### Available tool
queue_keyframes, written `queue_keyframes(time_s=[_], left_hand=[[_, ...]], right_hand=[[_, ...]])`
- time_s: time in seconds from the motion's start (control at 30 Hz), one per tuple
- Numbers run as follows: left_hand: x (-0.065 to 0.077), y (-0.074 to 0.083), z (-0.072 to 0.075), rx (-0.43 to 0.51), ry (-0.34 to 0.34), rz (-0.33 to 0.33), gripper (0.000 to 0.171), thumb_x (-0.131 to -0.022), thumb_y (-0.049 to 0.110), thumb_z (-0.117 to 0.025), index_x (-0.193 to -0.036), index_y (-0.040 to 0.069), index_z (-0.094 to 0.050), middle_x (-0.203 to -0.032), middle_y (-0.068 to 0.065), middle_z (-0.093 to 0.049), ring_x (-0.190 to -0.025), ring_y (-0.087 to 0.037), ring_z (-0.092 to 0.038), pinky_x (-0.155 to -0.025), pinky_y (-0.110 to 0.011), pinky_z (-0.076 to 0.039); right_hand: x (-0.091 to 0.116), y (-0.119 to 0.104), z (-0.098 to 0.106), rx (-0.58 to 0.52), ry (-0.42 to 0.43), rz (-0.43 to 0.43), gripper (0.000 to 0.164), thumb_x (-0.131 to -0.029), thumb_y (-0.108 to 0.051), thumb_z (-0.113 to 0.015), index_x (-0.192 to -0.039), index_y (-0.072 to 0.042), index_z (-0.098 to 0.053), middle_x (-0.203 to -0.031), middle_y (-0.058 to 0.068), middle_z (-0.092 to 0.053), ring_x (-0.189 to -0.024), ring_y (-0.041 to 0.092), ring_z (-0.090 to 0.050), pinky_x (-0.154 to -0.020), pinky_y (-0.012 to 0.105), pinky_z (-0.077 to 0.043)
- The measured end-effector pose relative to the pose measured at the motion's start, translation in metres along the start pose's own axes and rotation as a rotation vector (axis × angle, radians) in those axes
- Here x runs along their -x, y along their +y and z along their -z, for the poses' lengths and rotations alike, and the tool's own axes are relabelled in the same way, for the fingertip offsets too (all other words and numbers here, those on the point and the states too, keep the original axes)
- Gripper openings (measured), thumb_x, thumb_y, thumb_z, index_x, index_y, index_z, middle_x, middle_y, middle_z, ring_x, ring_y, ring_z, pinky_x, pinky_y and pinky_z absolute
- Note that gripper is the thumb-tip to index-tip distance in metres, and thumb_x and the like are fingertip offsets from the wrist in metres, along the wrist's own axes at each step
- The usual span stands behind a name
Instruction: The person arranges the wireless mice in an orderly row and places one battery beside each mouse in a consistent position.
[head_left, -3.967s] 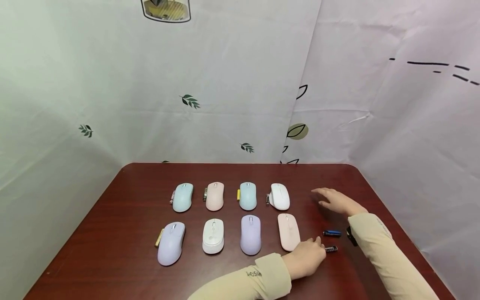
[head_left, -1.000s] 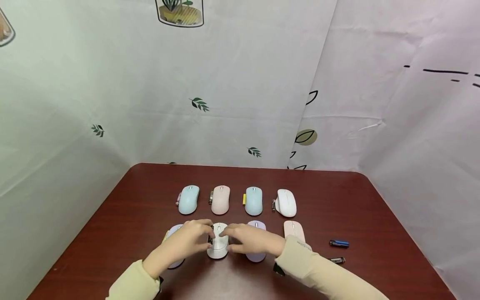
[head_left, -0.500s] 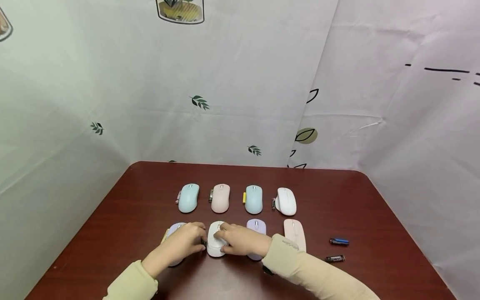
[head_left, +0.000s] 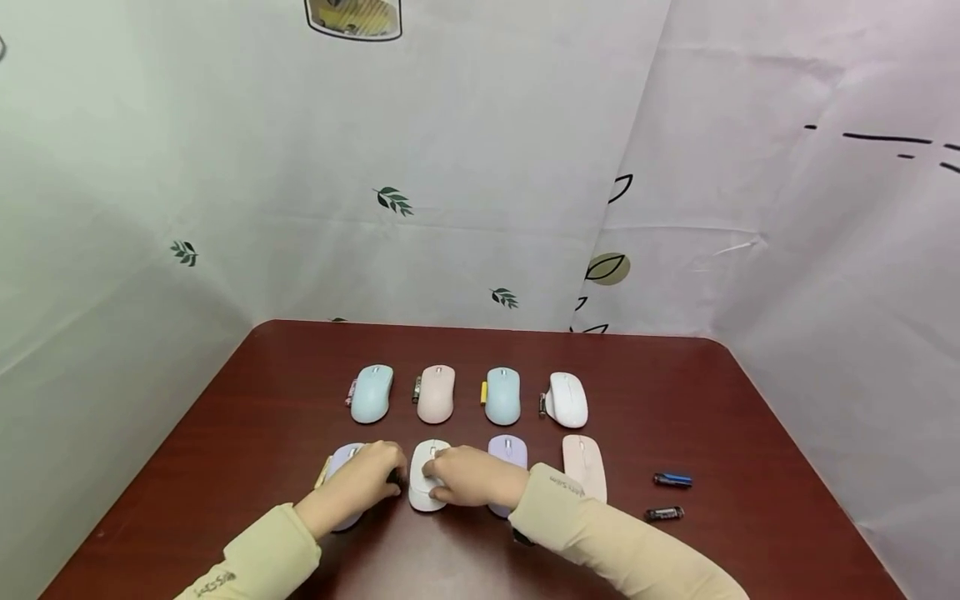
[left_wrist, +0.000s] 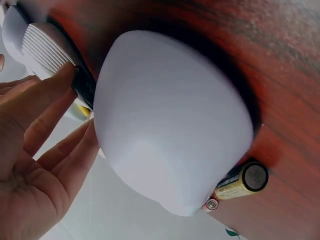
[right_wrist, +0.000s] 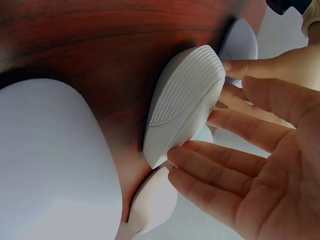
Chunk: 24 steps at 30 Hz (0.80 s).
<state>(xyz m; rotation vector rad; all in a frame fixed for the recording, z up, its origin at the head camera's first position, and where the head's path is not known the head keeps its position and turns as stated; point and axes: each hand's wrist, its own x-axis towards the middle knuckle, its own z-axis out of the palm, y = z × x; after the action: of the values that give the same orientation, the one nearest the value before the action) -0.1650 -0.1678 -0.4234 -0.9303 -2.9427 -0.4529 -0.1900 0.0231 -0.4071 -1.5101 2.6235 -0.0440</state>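
Beside the white mouse (head_left: pixel 422 467) in the front row, my left hand (head_left: pixel 362 479) holds a dark battery (left_wrist: pixel 84 87) by thumb and fingertips. The battery is mostly hidden in the head view. My right hand (head_left: pixel 474 477) reaches over from the other side, its fingertips touching the white mouse. Those fingers (right_wrist: pixel 212 192) look fairly straight in the right wrist view. A lavender mouse (left_wrist: pixel 165 120), partly behind my left wrist in the head view, has a gold-and-black battery (left_wrist: pixel 242 182) at its side. My right hand partly covers a purple mouse (head_left: pixel 508 448).
A pale pink mouse (head_left: pixel 585 458) lies right of the purple one. Farther right are a blue battery (head_left: pixel 672 480) and a black battery (head_left: pixel 664 513). The back row has several mice, including a white one (head_left: pixel 567 400), with batteries on their left sides. Cloth walls surround the red-brown table (head_left: pixel 660 392).
My left hand has come from the loose batteries at right to the white mouse's left side. My right hand has moved left from the table's right side onto that mouse.
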Motion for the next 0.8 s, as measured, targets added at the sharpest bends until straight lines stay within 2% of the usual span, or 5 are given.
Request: queue_keyframes(time_s=[0.13,0.27,0.5,0.67,0.8], left_hand=[[-0.0001,0.0001,-0.0033,0.015,0.003,0.019,0.026,-0.058,-0.005,-0.082,-0.07,0.008,-0.062,-0.07,0.001,-0.059,-0.067,-0.013,-0.058,-0.059,-0.025,-0.046],[-0.0001,-0.001,-0.0068,0.012,0.001,-0.006,0.031,-0.053,-0.009,-0.081,-0.07,0.008,-0.062,-0.072,0.001,-0.058,-0.067,-0.012,-0.057,-0.059,-0.025,-0.046],[-0.003,-0.005,-0.0048,0.028,-0.006,-0.048,0.023,-0.055,-0.007,-0.08,-0.07,0.005,-0.066,-0.081,-0.003,-0.059,-0.073,-0.017,-0.059,-0.064,-0.027,-0.049],[-0.0024,-0.0061,-0.0047,0.044,-0.003,-0.028,0.021,-0.059,-0.007,-0.079,-0.074,0.003,-0.069,-0.085,-0.007,-0.062,-0.078,-0.022,-0.062,-0.067,-0.03,-0.051],[-0.001,-0.0056,-0.0056,0.044,0.018,0.017,0.021,-0.061,-0.006,-0.079,-0.077,0.003,-0.069,-0.083,-0.005,-0.062,-0.079,-0.023,-0.062,-0.069,-0.033,-0.051]], right_hand=[[0.0,-0.0015,0.0026,0.002,-0.029,-0.004,0.022,-0.087,-0.024,-0.066,-0.105,-0.013,-0.067,-0.09,-0.005,-0.066,-0.077,0.003,-0.057,-0.071,0.018,-0.045],[-0.001,-0.0038,0.0044,0.006,-0.037,-0.004,0.019,-0.086,-0.024,-0.067,-0.1,-0.013,-0.067,-0.079,-0.005,-0.063,-0.068,0.004,-0.051,-0.065,0.018,-0.042],[-0.0026,-0.0054,0.0029,0.03,-0.031,-0.035,0.02,-0.083,-0.027,-0.069,-0.097,-0.014,-0.066,-0.083,-0.004,-0.066,-0.07,0.005,-0.058,-0.064,0.018,-0.044],[-0.0015,-0.0074,0.0027,0.045,-0.028,-0.049,0.022,-0.083,-0.029,-0.07,-0.099,-0.015,-0.066,-0.087,-0.003,-0.068,-0.075,0.006,-0.061,-0.066,0.019,-0.046],[-0.0012,-0.008,0.0017,0.038,-0.016,-0.043,0.02,-0.084,-0.029,-0.069,-0.098,-0.015,-0.066,-0.085,-0.003,-0.068,-0.073,0.005,-0.06,-0.065,0.019,-0.045]])
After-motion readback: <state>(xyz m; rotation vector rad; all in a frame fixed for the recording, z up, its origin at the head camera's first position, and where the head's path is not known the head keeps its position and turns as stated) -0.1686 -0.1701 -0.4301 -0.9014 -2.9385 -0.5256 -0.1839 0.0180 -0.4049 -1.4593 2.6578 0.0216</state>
